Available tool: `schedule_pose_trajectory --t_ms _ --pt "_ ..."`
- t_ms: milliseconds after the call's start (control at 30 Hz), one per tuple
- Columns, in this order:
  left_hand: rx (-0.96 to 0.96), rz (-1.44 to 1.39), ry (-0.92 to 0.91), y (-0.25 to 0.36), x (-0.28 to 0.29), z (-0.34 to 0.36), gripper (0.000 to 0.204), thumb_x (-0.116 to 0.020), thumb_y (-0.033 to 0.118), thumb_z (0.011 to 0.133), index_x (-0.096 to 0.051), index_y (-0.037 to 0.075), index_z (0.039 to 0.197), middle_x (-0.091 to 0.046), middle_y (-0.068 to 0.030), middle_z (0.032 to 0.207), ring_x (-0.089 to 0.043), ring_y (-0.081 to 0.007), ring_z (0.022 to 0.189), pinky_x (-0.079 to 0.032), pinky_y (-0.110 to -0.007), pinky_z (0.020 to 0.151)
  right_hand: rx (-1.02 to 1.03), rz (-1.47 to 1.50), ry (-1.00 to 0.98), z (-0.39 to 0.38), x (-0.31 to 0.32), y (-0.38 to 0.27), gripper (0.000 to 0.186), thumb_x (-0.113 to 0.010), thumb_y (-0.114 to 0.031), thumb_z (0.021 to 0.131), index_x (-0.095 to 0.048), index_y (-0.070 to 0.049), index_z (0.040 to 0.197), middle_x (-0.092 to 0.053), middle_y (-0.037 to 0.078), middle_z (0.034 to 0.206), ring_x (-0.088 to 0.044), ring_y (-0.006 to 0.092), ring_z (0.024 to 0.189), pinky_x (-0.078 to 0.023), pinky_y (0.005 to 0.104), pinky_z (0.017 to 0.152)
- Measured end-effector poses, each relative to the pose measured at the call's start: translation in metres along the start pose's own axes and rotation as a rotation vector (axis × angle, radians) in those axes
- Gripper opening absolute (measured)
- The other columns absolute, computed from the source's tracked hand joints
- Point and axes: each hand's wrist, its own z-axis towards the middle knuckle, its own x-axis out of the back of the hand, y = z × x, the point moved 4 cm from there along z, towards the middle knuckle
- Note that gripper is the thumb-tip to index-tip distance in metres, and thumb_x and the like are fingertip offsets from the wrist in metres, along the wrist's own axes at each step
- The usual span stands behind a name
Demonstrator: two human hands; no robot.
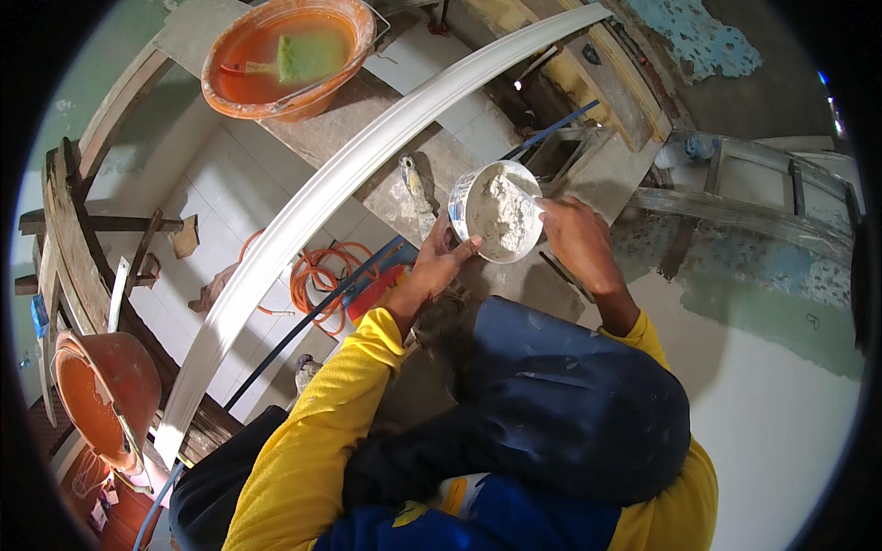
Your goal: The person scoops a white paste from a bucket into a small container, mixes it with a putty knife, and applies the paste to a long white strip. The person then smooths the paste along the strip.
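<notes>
A round white tub (465, 195) with printing on its outside tilts toward me above the plank. White powder or paste (508, 219) lies inside it. My left hand (439, 264) is closed on the tub's near left side, with the thumb against the rim. My right hand (579, 241) grips a pale flat scraper (525, 194), whose blade dips into the white material; the fist hides its handle. Left of the tub, a putty-smeared tool (415, 188) with a worn handle lies on the plank (386, 190).
A long white moulding (317, 191) curves across the view beyond my left arm. An orange basin (217, 90) holds water and a green-topped brush (301, 59). Lower left hangs an orange bucket (129, 367). Coiled orange hose (308, 286) lies below on white tiles. Wooden scaffold timbers (73, 230) stand left.
</notes>
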Motion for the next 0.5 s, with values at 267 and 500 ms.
schedule_pose_trajectory --t_ms 267,500 --pt "-0.002 -0.039 0.051 -0.002 0.003 -0.008 0.095 -0.074 0.0 0.099 -0.013 0.005 0.171 -0.043 -0.0191 0.164 -0.044 -0.0279 0.149 -0.041 -0.04 0.123 0.033 -0.019 0.05 -0.005 -0.014 -0.021 0.019 -0.059 -0.015 0.099 -0.074 -0.009 0.108 -0.073 0.019 0.096 -0.073 0.0415 0.092 -0.058 0.0551 0.077" --pt "-0.01 0.055 0.047 -0.003 0.005 -0.008 0.093 -0.073 0.008 0.102 -0.013 0.009 0.172 -0.049 -0.0205 0.159 -0.053 -0.0295 0.141 -0.052 -0.04 0.113 -0.038 0.056 0.043 -0.013 -0.013 -0.019 0.018 -0.061 -0.018 0.099 -0.075 -0.009 0.106 -0.072 0.019 0.101 -0.072 0.0426 0.096 -0.056 0.0575 0.084"
